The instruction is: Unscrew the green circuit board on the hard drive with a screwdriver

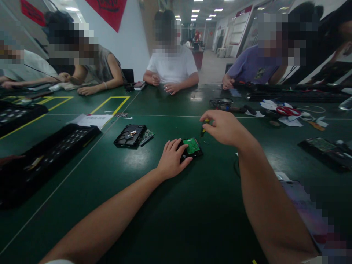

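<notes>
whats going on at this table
A person's left hand presses on a small hard drive, green circuit board up, on the green table. The right hand pinches a small screwdriver by the drive's far right corner; whether its tip touches is unclear. A second drive lies to the left, untouched. Other people sit around the table.

Black hard drive (192,156) lies flat — green circuit board (191,146) up — small screwdriver (203,131) upright beside it.
</notes>
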A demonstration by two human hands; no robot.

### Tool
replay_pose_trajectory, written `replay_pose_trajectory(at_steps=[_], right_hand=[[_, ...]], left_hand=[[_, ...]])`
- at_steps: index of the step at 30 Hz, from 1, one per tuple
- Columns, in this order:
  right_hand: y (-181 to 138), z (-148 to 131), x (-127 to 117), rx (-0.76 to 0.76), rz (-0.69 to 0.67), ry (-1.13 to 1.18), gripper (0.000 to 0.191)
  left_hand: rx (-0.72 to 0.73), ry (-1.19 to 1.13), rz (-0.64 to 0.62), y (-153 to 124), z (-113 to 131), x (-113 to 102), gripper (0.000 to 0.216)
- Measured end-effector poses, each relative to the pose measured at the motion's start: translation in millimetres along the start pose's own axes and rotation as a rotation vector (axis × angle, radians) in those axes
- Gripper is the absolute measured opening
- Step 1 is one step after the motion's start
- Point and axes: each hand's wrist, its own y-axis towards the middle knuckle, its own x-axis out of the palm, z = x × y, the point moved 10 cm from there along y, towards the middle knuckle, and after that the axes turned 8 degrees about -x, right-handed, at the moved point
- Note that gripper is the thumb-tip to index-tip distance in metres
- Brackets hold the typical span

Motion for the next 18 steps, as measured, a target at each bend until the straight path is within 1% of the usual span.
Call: replay_pose_trajectory(at_steps=[2, 5, 9, 14, 16, 18], right_hand=[[-0.6, 6.5, -0.3, 0.052, 0.024, 0.011, 0.022], [-2.2, 13.6, 0.3, 0.111, 0.050, 0.050, 0.029], [-3.3, 10.3, 0.9, 0.088, 0.052, 0.155, 0.020], [-3.8, 13.2, 13.8, 0.133, -0.010, 0.468, 0.024], [-3.0, 17.8, 16.1, 0.146, 0.000, 0.502, 0.018], [-1.9, 21.7, 16.1, 0.140, 0.017, 0.479, 0.014]], left_hand=[[0.001, 0.004, -0.001, 0.2, 0.4, -0.4, 0.057], [0.003, 0.002, -0.003, 0.0, 1.1, -1.1, 0.057], [0.006, 0.000, 0.004, -0.5, 1.5, -1.8, 0.056], [0.009, -0.009, 0.000, -0.6, 0.5, -0.5, 0.056], [0.008, -0.008, -0.001, -0.5, 0.2, -0.3, 0.057], [0.005, -0.002, -0.004, -0.5, -0.1, 0.1, 0.057]])
